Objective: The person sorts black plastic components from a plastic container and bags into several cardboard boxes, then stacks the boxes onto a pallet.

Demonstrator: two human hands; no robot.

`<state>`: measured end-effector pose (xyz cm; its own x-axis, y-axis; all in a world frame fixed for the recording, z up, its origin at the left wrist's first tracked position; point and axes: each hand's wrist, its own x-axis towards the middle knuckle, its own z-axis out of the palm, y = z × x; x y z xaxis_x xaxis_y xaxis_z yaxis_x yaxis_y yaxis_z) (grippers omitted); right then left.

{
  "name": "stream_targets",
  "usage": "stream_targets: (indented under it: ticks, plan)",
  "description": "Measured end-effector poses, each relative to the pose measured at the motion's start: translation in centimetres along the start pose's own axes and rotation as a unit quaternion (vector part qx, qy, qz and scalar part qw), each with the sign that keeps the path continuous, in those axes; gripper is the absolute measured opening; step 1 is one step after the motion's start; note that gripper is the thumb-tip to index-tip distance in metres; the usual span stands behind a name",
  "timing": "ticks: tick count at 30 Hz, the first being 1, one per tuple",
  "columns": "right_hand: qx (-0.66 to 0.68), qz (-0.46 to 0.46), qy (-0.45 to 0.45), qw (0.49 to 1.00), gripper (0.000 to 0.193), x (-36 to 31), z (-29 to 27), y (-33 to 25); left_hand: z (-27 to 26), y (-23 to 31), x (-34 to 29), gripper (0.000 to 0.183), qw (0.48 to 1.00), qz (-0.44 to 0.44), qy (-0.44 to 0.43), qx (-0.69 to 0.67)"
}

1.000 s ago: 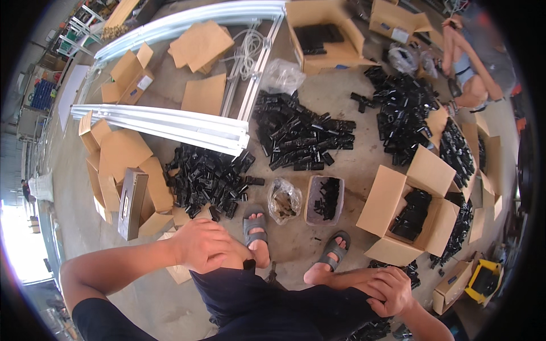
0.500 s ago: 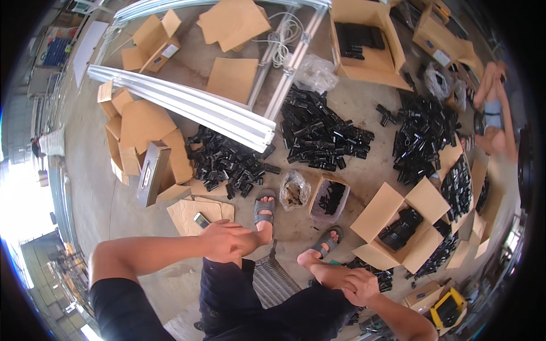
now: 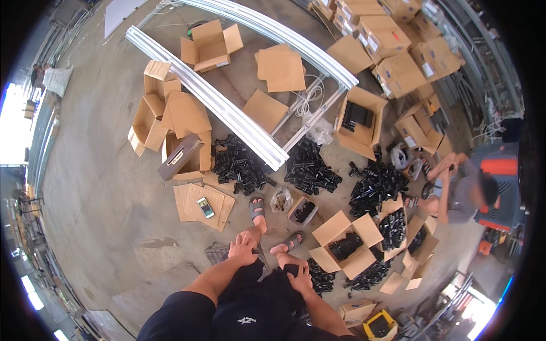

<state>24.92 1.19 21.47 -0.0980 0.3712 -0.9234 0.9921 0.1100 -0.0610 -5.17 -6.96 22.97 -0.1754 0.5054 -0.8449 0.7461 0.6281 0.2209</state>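
My left hand (image 3: 243,248) rests on my left knee, fingers spread and holding nothing. Over my right knee lies my right hand (image 3: 299,278), its fingers apart and bent round the knee, also without an object. Beyond the left hand, a phone (image 3: 205,207) lies on flat cardboard (image 3: 185,203). Ahead of my sandalled feet are a clear plastic bag (image 3: 281,199) with small pieces and a tub (image 3: 310,218) of small black parts. Piles of black plastic fittings (image 3: 242,165) spread farther off. An open carton (image 3: 322,260) with black parts stands to the right.
Long metal profiles (image 3: 227,111) lie across the floor ahead, with coiled white cable (image 3: 307,102) beside them. Stacked cartons (image 3: 398,74) stand at the far right. Another person (image 3: 455,190) sits low on the right by more black parts. A yellow crate (image 3: 380,325) is at lower right.
My view has shifted back and widened, bringing in the stacked cartons and more of the other person. My arms are straighter, and both hands still rest on my legs.
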Motion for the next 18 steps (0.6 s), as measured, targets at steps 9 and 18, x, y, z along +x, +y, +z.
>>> stream_targets:
  ticks: [9,18]
  plan:
    - [0.199,-0.089,0.276,0.936,0.047,0.4,-19.9,-1.7,-5.1,-9.7,-3.9,0.078,0.943,-0.011,-0.040,-0.330]
    - [0.149,-0.153,0.289,0.933,0.038,5.9,-29.0,-5.4,-5.9,-21.3,-8.3,0.055,0.963,-0.059,-0.027,-0.261]
